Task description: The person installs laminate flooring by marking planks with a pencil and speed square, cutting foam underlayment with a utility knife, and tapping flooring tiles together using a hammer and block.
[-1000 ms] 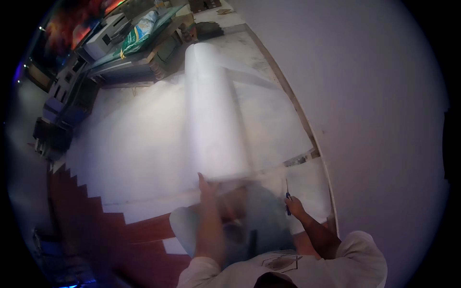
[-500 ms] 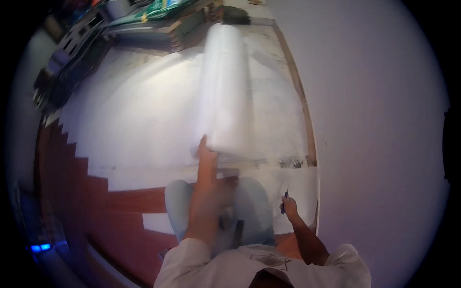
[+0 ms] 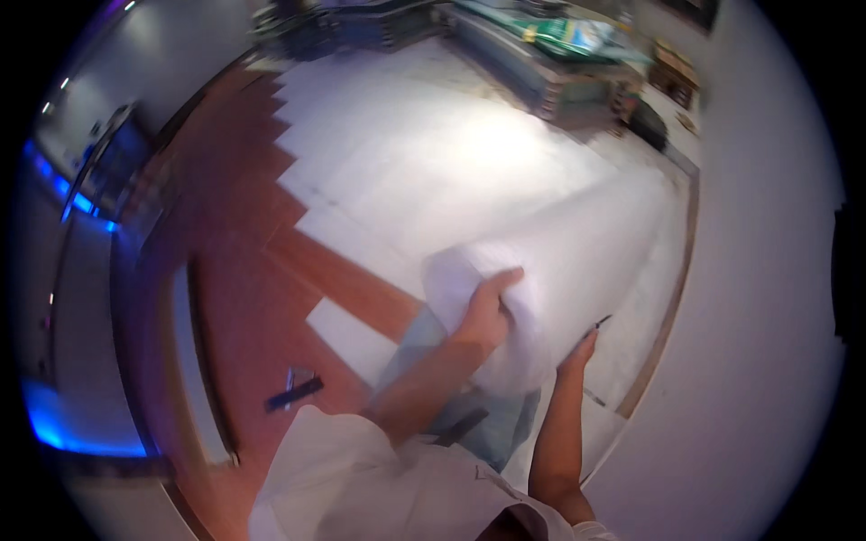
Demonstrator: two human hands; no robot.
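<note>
A thick roll of white foam underlay (image 3: 586, 243) is lifted at a slant in front of me, its near end close to my body. My left hand (image 3: 490, 311) grips that near end, thumb on top and the other fingers partly hidden at the roll's rim. Beside the roll's lower right side is my right hand (image 3: 577, 353), closed on a utility knife (image 3: 603, 321) whose dark tip points up and away. Whether this hand also touches the roll I cannot tell. Beneath the roll, white sheeting (image 3: 379, 153) covers the floor.
Reddish wood planks (image 3: 225, 243) with a stepped edge meet the sheeting at left. A dark-handled tool (image 3: 294, 393) and a long pale strip (image 3: 194, 370) lie there. A low grey stack (image 3: 514, 68) bearing a green bag (image 3: 564, 38) stands far off. A wall (image 3: 749, 316) rises at right.
The roll has come nearer and tilted from upright to slanting right. My left hand has moved up and right with its end; my right hand has risen beside it. The view has turned left.
</note>
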